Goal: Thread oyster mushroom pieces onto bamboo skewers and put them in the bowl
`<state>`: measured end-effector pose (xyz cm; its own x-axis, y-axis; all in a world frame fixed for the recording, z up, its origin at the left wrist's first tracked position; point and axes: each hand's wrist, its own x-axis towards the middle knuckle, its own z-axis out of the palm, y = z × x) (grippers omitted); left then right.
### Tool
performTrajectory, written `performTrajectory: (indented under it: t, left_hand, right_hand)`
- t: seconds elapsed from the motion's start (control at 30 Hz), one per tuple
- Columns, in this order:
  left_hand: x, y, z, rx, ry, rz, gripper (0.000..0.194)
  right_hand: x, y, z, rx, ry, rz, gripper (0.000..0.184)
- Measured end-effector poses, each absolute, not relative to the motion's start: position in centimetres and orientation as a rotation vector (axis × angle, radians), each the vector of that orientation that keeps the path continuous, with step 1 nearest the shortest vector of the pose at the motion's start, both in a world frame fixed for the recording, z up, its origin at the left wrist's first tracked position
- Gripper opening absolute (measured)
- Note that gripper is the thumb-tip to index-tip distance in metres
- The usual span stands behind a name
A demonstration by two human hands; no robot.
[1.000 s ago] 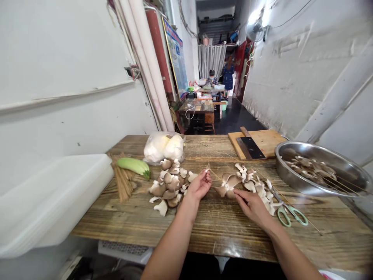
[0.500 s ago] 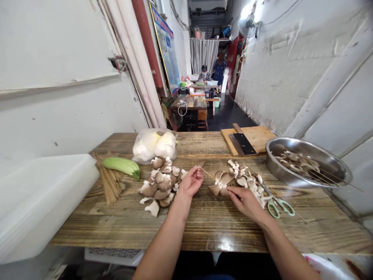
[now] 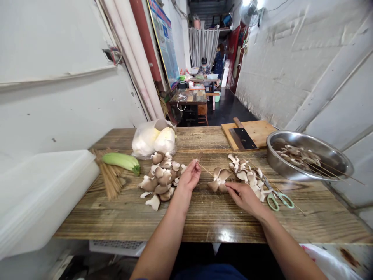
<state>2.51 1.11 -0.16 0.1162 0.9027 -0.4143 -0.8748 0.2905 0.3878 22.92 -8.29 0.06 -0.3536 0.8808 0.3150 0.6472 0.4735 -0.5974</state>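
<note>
My left hand (image 3: 190, 175) is closed in a pinch at the left end of a thin bamboo skewer (image 3: 205, 169). A small brown piece (image 3: 199, 155), perhaps mushroom, shows just beyond its fingertips. The skewer slants down to the right into a cluster of oyster mushrooms (image 3: 219, 179). My right hand (image 3: 240, 194) grips that cluster's lower right edge between thumb and fingers. Left of my left hand lies a heap of loose oyster mushrooms (image 3: 163, 179). Another mushroom pile (image 3: 247, 177), paler with stems showing, lies just beyond my right hand.
Green-handled scissors (image 3: 279, 199) lie at right, by a steel basin (image 3: 272, 157) holding mushrooms and skewers. A cleaver (image 3: 243, 139) rests on a cutting board (image 3: 264, 132). Leftward are bagged produce (image 3: 145, 140), a zucchini (image 3: 121, 161), a skewer bundle (image 3: 110, 182) and a white plastic box (image 3: 58, 186).
The whole view has shifted slightly, with the table appearing higher. Both hands keep their grips, and the skewer and mushroom cluster stay nearly in place between them.
</note>
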Motion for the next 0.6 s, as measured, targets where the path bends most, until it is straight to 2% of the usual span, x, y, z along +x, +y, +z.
performTrajectory:
  t: [0.6]
  left_hand:
    - [1.64, 1.23, -0.68, 0.216, 0.793, 1.409, 0.009]
  right_hand:
    - [23.34, -8.0, -0.21, -1.392, -2.013, 0.384, 0.027]
